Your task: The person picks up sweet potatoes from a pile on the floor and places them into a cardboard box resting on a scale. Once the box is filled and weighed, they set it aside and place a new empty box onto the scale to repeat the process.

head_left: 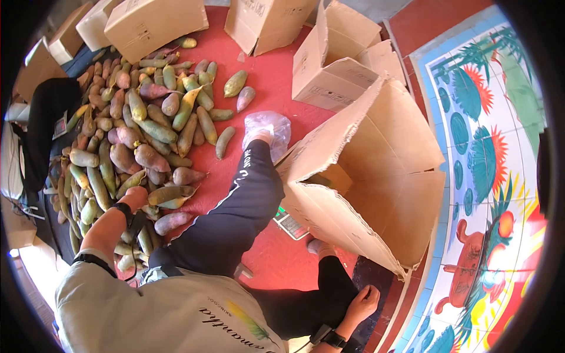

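My left hand point(138, 198) reaches down into a large pile of radishes point(156, 130), green ones mixed with pinkish purple ones. It is beside the end of a green and brown radish point(169, 196); its fingertips are hidden, so a grip on it cannot be made out. My right hand point(364, 302) hangs by my right knee with its fingers curled in and nothing visible in them. A tall open cardboard box point(385, 159) stands in front of my right leg, its upper flaps raised. Something brown shows inside it, too shaded to name.
A digital scale point(291, 225) lies partly under the box's near edge. Another open carton point(332, 79) stands behind it, and more cartons point(156, 23) line the back. My left foot, in a plastic bag point(276, 126), rests on the red floor point(282, 265). A painted tile wall point(465, 176) borders the right.
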`<action>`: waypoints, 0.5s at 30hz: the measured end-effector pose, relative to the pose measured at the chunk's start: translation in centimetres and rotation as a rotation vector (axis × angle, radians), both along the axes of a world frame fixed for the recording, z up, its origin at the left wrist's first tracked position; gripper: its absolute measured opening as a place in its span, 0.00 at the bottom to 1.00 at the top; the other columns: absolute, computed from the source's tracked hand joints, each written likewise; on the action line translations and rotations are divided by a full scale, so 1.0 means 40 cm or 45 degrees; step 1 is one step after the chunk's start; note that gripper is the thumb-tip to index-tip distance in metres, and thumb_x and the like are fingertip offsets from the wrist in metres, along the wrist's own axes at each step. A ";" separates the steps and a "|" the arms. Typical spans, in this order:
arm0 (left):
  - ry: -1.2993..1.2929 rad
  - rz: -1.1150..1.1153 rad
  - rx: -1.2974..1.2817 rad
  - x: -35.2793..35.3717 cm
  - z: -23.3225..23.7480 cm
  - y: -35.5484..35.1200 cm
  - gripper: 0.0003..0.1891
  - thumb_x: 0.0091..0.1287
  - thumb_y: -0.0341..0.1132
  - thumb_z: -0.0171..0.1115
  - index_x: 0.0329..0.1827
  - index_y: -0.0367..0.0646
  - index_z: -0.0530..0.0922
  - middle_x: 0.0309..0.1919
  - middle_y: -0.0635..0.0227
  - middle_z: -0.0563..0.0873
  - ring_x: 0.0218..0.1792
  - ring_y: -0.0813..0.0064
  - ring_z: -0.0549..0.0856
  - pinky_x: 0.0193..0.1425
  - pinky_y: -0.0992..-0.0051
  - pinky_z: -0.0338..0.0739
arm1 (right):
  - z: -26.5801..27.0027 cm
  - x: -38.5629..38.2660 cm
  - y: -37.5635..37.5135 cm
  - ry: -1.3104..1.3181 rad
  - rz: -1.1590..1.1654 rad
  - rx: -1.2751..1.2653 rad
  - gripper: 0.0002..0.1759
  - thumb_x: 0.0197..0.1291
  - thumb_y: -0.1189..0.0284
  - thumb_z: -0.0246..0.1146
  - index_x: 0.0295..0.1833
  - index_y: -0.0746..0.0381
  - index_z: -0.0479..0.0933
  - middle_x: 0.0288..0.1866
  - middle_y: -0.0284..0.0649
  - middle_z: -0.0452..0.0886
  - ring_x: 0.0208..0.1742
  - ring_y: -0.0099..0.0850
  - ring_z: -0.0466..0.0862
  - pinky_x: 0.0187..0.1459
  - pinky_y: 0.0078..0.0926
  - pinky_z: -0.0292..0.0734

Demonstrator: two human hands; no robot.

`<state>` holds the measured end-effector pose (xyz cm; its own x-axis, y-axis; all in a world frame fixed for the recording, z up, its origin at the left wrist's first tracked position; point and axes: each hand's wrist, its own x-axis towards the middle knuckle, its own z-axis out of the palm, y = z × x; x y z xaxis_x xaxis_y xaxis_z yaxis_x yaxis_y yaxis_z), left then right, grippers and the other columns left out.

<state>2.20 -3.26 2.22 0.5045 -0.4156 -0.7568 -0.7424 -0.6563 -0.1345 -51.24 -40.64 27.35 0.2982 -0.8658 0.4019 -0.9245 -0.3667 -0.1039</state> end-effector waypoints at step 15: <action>0.334 0.398 -1.801 0.035 0.619 -0.379 0.17 0.67 0.40 0.55 0.20 0.41 0.75 0.18 0.78 0.72 0.21 0.85 0.68 0.25 0.79 0.62 | 0.008 0.029 -0.002 -0.212 -0.010 0.048 0.04 0.58 0.75 0.57 0.36 0.65 0.75 0.31 0.47 0.76 0.31 0.48 0.79 0.31 0.41 0.73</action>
<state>3.60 -18.41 27.00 0.6265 -0.7735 0.0955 -0.4500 -0.2590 0.8546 -50.09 -40.74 27.65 0.2235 -0.8831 0.4125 -0.8962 -0.3526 -0.2691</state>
